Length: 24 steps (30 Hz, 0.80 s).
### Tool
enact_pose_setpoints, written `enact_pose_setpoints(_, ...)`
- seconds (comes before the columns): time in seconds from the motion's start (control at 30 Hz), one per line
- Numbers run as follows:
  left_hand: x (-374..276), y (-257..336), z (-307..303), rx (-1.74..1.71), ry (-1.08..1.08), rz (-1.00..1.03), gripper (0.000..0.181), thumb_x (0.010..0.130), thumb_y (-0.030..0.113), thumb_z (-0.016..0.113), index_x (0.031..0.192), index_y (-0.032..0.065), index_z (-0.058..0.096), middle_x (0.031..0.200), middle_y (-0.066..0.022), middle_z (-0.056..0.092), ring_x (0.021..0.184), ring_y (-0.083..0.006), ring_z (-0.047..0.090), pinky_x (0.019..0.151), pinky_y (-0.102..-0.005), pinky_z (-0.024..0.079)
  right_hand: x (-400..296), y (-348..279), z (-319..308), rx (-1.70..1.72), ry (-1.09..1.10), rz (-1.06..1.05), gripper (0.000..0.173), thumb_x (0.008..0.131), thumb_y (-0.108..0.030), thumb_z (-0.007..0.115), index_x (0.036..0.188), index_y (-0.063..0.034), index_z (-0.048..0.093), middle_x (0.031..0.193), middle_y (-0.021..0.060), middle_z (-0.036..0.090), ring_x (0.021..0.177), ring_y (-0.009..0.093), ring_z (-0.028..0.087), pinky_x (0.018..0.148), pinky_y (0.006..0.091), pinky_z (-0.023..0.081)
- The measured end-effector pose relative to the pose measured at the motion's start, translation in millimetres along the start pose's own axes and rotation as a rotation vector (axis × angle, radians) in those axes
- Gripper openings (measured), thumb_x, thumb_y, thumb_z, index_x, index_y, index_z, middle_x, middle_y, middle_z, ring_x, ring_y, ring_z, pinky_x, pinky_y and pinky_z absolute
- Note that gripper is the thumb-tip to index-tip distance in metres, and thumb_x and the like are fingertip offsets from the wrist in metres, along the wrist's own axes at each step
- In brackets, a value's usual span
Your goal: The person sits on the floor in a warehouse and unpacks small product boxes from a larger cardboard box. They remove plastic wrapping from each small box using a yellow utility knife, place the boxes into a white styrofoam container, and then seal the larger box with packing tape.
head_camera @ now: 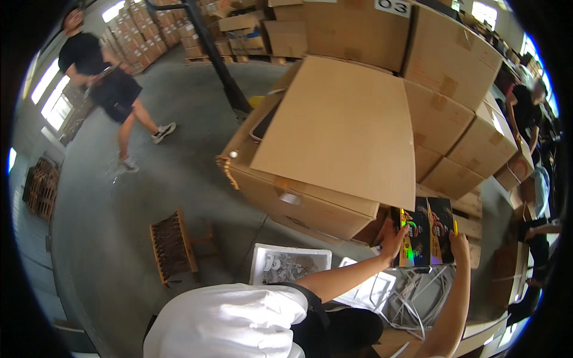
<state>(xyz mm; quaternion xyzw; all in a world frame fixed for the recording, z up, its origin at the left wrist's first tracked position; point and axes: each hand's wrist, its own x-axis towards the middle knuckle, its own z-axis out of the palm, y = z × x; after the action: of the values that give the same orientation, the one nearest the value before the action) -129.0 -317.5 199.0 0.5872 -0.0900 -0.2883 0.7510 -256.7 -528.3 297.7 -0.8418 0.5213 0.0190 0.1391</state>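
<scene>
Two black printed boxes (421, 232), with shiny rainbow-tinted strips and bright lettering, lie side by side before me. My left hand (392, 240) holds their left side, its fingers reaching over the edge. At their right edge is my right hand (459, 246), closed around a slim yellow tool (455, 228) whose kind I cannot tell. The right fingers also seem to touch the box edge. Just beyond the boxes, a large cardboard sheet (344, 134) covers most of a big carton (309, 210) and overhangs its near corner.
A phone (264, 125) lies partly under the sheet. Stacked cartons (438, 107) stand on a wooden pallet (468, 223). Near my legs are a white foam box (291, 266) with scraps, tangled strapping (418, 295) and a folding stool (172, 248). A person (100, 76) is at left; others work at right.
</scene>
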Motion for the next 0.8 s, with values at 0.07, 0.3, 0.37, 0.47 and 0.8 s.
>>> enact_pose_setpoints(0.07,0,17,-1,-0.429,-0.122,-0.073,0.073,0.091,0.048,0.058,0.142,0.0066,0.026,0.127,-0.0125,0.045,0.115,-0.0218,0.048,0.095,-0.0338,0.043,-18,-17,-24,-0.087,0.044,-0.029,0.053,0.094,-0.047,0.052,0.101,0.0048,0.063,0.101,0.0285,0.066,0.099,0.046,0.061,0.082,0.0517,0.049)
enact_pose_setpoints(0.3,-29,90,-2,-0.845,-0.521,-0.328,0.052,0.092,0.041,0.057,0.132,0.0109,0.046,0.113,-0.006,0.061,0.101,-0.0172,0.062,0.087,-0.0332,0.052,-125,-70,-133,-0.177,0.234,-0.036,0.044,0.094,-0.039,0.056,0.094,0.0043,0.063,0.098,0.0279,0.065,0.094,0.045,0.063,0.078,0.052,0.05)
enact_pose_setpoints(0.37,-69,146,2,-0.935,-0.634,-0.361,0.051,0.092,0.043,0.055,0.131,0.0118,0.048,0.114,-0.0063,0.063,0.099,-0.018,0.064,0.087,-0.034,0.053,-176,-79,-173,-0.192,0.286,0.004,0.043,0.095,-0.038,0.056,0.091,0.0044,0.064,0.096,0.027,0.065,0.092,0.045,0.063,0.078,0.0518,0.05)
enact_pose_setpoints(0.47,-103,188,-4,-0.843,-0.776,-0.446,0.048,0.091,0.043,0.054,0.126,0.0099,0.054,0.113,-0.0075,0.066,0.097,-0.019,0.067,0.087,-0.0351,0.055,-248,-73,-210,-0.166,0.52,-0.076,0.04,0.096,-0.033,0.055,0.086,0.0049,0.063,0.085,0.0259,0.064,0.078,0.045,0.061,0.067,0.0513,0.047)
enact_pose_setpoints(0.8,-260,259,13,-0.845,-1.206,-0.616,0.05,0.092,0.045,0.056,0.128,0.0109,0.053,0.114,-0.0076,0.064,0.097,-0.019,0.064,0.088,-0.0328,0.052,-460,68,-216,1.232,0.672,-0.095,0.04,0.098,-0.037,0.055,0.104,0.0005,0.065,0.092,0.0105,0.069,0.082,0.015,0.065,0.075,0.0314,0.049)
